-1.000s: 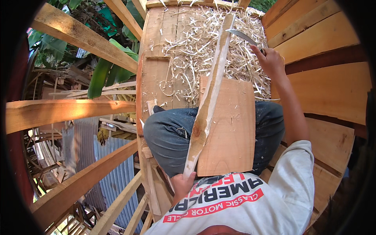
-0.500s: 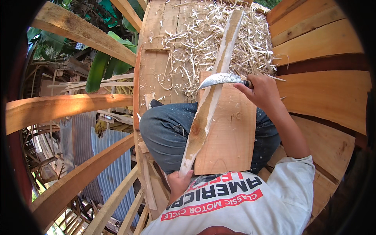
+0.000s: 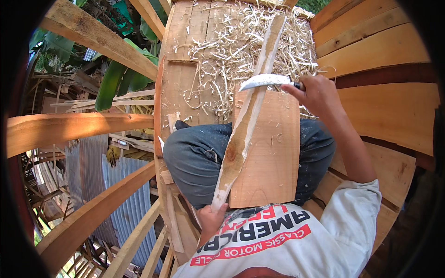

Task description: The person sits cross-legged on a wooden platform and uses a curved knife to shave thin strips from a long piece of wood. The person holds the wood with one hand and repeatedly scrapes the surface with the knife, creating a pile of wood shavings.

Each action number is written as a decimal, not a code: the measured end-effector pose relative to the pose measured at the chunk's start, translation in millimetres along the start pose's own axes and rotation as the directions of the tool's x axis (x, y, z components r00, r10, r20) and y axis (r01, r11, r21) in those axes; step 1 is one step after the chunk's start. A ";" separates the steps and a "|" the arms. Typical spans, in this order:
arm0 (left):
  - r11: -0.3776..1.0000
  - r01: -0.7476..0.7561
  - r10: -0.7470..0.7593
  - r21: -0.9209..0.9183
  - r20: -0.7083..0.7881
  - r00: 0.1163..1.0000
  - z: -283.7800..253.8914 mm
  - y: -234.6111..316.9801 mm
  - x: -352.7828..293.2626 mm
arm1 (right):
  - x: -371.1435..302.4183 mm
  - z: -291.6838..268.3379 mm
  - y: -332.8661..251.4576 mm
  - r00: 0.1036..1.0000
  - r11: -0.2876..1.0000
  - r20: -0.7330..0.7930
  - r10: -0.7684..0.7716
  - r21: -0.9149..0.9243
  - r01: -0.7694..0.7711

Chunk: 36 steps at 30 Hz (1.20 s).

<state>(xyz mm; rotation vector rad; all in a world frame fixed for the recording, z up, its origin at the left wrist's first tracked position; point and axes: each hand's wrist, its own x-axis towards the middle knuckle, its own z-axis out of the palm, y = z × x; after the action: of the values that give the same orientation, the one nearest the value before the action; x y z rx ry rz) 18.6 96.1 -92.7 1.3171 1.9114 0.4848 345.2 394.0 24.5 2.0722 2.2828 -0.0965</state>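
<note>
Wooden strip [image 3: 235, 152], long, narrow, brown and whitish

The knife [image 3: 265, 81], a second ago slanting near the strip's [image 3: 246, 116] top end, now crosses it lower, upper centre of the frame, blade nearly level; the right hand [image 3: 320, 94] has dropped too, though both sit slightly higher than half a second ago

Brown-streaked white strip [image 3: 240, 134], silvery blade [image 3: 265, 80], seemingly black handle [image 3: 297, 85], tan board [image 3: 268, 157], blue trousers [image 3: 191, 153]
</note>
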 end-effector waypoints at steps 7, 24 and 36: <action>0.991 0.076 -0.070 -0.107 0.053 0.996 -5.5 11.4 4.5 | 31.7 16.6 11.3 0.992 0.994 -0.078 0.101 -0.033 -0.104; 0.997 0.031 -0.025 -0.070 0.075 0.997 -8.6 5.5 9.4 | 1.7 13.8 -12.2 0.994 0.994 -0.061 -0.089 -0.067 0.084; 0.988 0.031 -0.016 -0.151 0.097 0.995 -4.0 -0.8 8.6 | -4.5 7.9 -14.0 0.936 0.940 -0.107 -0.336 -0.103 0.325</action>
<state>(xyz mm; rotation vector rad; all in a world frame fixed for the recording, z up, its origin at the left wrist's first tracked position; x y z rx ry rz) 13.5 104.0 -93.8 1.1967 1.7733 0.5353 331.6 387.5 17.1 1.6792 2.6394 0.1154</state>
